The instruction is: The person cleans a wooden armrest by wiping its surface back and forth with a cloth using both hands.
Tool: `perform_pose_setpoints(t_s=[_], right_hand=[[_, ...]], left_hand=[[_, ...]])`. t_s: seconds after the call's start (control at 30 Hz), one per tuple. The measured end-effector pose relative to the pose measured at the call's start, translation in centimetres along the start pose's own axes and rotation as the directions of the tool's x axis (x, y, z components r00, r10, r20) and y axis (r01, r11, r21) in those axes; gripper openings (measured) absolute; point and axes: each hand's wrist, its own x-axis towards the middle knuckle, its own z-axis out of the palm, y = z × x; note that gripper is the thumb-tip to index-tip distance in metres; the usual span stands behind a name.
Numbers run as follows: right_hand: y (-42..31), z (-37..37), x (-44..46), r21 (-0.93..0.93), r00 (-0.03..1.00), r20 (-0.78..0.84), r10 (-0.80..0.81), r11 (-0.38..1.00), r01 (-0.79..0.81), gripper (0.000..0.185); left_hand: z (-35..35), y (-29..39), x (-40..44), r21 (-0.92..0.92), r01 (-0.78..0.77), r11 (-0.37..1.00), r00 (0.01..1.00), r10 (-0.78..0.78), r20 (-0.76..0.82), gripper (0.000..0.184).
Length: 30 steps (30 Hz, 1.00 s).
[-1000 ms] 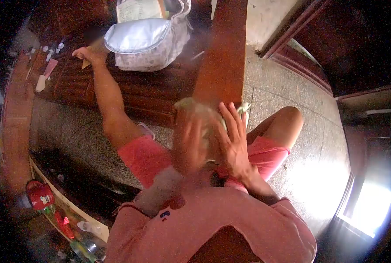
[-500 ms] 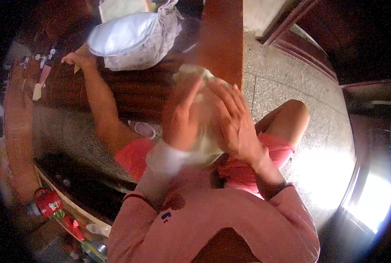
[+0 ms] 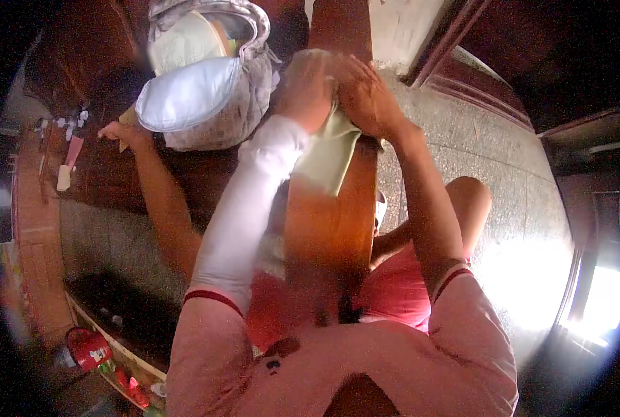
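Observation:
A pale yellow-green cloth (image 3: 327, 163) lies along a brown wooden plank (image 3: 327, 226) that runs away from me. My left hand (image 3: 308, 94) is on the far, bunched end of it, its fingers closed over the fabric and partly blurred. Beside it, my right hand (image 3: 365, 97) also has its fingers bent down over the cloth, the fingertips close to the left hand. The cloth's near end hangs loose behind my hands, spread over the wood. A white sleeve covers my left forearm.
An open patterned bag (image 3: 216, 132) with papers (image 3: 188, 45) inside stands on the dark wooden surface to the left. My left foot (image 3: 124, 133) rests near it. A pink-and-cream object (image 3: 69, 163) lies farther left. A red item (image 3: 87, 347) is at lower left; speckled floor (image 3: 456, 125) is on the right.
Both hands have moved forward, away from my body, carrying the cloth along the plank. My arms are now stretched out, and more of the plank shows near me. The bag appears lower in view.

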Motion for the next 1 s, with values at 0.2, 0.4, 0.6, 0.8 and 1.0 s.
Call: perform_pose_setpoints(t_s=[0.2, 0.4, 0.6, 0.8, 1.0], right_hand=[[5.0, 2.0, 4.3, 0.017, 0.997, -0.077, -0.018, 1.000, 0.020, 0.042], [8.0, 3.5, 7.1, 0.172, 0.967, -0.252, 0.042, 0.985, 0.002, 0.035], [8.4, 6.2, 5.1, 0.242, 0.956, -0.242, 0.164, 0.965, -0.104, 0.026], [3.5, 6.0, -1.6, 0.493, 0.869, -0.181, 0.460, 0.807, -0.324, 0.028], [-7.0, 0.8, -9.6, 0.497, 0.800, 0.079, 0.595, 0.673, -0.549, 0.041]], left_hand=[[1.8, -1.4, 4.5, 0.191, 0.003, 0.982, 0.992, -0.027, 0.126, 0.046], [2.3, -2.5, 8.1, 0.270, 0.041, 0.962, 0.971, -0.102, 0.215, 0.047], [-2.1, 4.3, 8.8, 0.271, 0.251, 0.929, 0.809, -0.355, 0.469, 0.048], [-1.8, 4.3, 2.8, 0.299, -0.096, 0.950, 0.942, -0.010, 0.335, 0.042], [-5.9, 7.8, -5.5, 0.154, -0.061, 0.986, 0.962, 0.017, 0.273, 0.044]])
